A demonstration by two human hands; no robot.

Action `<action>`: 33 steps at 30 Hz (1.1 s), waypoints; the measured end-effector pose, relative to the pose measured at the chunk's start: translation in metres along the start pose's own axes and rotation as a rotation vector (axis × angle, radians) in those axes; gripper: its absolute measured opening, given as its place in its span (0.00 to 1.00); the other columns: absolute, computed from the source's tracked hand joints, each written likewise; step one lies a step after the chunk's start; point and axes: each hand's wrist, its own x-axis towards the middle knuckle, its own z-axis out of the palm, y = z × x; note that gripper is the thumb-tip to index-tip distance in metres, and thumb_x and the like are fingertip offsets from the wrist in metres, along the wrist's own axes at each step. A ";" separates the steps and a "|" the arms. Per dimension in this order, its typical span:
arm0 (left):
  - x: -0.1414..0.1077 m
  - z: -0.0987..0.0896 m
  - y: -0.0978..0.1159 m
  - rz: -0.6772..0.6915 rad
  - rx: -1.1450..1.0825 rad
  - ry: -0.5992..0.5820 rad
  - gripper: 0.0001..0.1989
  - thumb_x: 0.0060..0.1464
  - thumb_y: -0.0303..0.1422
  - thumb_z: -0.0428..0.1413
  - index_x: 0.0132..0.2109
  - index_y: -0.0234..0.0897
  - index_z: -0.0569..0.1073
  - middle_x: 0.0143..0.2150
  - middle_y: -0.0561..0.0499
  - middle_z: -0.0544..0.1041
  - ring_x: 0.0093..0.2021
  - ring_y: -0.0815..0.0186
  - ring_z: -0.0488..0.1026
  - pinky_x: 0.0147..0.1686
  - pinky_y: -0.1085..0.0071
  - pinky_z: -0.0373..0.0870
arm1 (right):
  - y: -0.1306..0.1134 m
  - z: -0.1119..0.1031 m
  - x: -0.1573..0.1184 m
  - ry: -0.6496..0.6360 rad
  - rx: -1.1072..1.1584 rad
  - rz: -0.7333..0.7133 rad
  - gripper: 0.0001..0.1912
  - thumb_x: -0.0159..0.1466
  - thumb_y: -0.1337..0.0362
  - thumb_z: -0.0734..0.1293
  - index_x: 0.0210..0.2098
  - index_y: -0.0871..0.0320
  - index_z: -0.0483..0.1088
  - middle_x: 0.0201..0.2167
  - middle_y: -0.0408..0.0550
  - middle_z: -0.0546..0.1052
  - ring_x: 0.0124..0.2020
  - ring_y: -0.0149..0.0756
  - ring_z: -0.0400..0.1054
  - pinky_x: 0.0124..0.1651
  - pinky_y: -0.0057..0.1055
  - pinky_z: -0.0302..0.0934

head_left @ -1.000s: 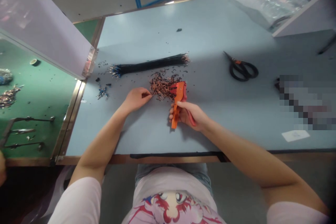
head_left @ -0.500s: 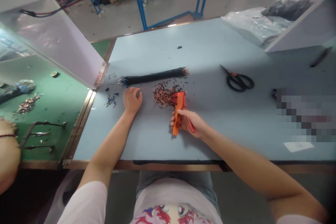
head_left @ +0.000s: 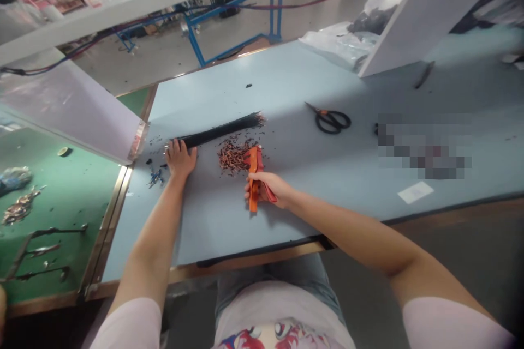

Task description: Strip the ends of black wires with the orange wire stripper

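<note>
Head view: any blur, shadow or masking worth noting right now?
Head view: fine strands of the black wire bundle look soft; head view: a soft shadow falls on the tabletop near the right hand; head view: blocky pixelation hides something right of the scissors, and the upper-right corner darkens.

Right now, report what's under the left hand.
The left hand overlaps the left end of the black wire bundle; a few wire tips show beside it. Whatever the palm covers is hidden.

Wires [head_left: 224, 130] and clippings [head_left: 232, 157] obstruct; nearside tabletop [head_left: 213, 223] is free.
</note>
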 end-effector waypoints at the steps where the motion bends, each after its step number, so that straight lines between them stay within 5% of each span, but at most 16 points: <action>1: -0.001 0.001 0.000 0.001 0.008 -0.001 0.33 0.61 0.45 0.40 0.64 0.24 0.57 0.67 0.34 0.53 0.67 0.47 0.47 0.63 0.49 0.45 | 0.000 0.000 0.000 0.001 -0.003 0.000 0.05 0.63 0.66 0.61 0.31 0.61 0.65 0.25 0.47 0.74 0.24 0.36 0.73 0.29 0.37 0.71; 12: 0.004 -0.011 0.006 0.049 0.109 -0.033 0.31 0.60 0.43 0.39 0.61 0.23 0.62 0.64 0.33 0.60 0.65 0.44 0.51 0.61 0.44 0.45 | -0.001 0.001 0.002 0.002 -0.032 -0.010 0.06 0.64 0.65 0.62 0.31 0.61 0.64 0.24 0.47 0.74 0.23 0.36 0.73 0.25 0.32 0.70; 18: 0.003 -0.019 0.017 0.110 0.119 0.056 0.28 0.58 0.38 0.44 0.61 0.25 0.62 0.64 0.33 0.59 0.65 0.46 0.52 0.60 0.48 0.50 | -0.002 0.003 0.003 0.034 -0.045 0.000 0.06 0.64 0.66 0.62 0.30 0.60 0.64 0.22 0.47 0.74 0.22 0.36 0.72 0.23 0.32 0.69; 24: 0.021 -0.023 0.049 0.252 0.021 -0.006 0.26 0.58 0.41 0.46 0.61 0.35 0.64 0.62 0.37 0.62 0.60 0.50 0.60 0.55 0.56 0.60 | -0.003 0.004 0.003 0.035 -0.033 0.003 0.07 0.63 0.67 0.62 0.29 0.60 0.64 0.22 0.47 0.73 0.21 0.36 0.72 0.23 0.33 0.70; 33: 0.020 -0.010 0.103 0.355 -0.101 0.026 0.15 0.58 0.31 0.44 0.41 0.34 0.75 0.41 0.39 0.73 0.47 0.51 0.67 0.45 0.58 0.62 | -0.004 0.006 0.000 0.032 -0.045 0.011 0.08 0.63 0.68 0.62 0.27 0.61 0.64 0.21 0.46 0.73 0.20 0.35 0.71 0.21 0.32 0.69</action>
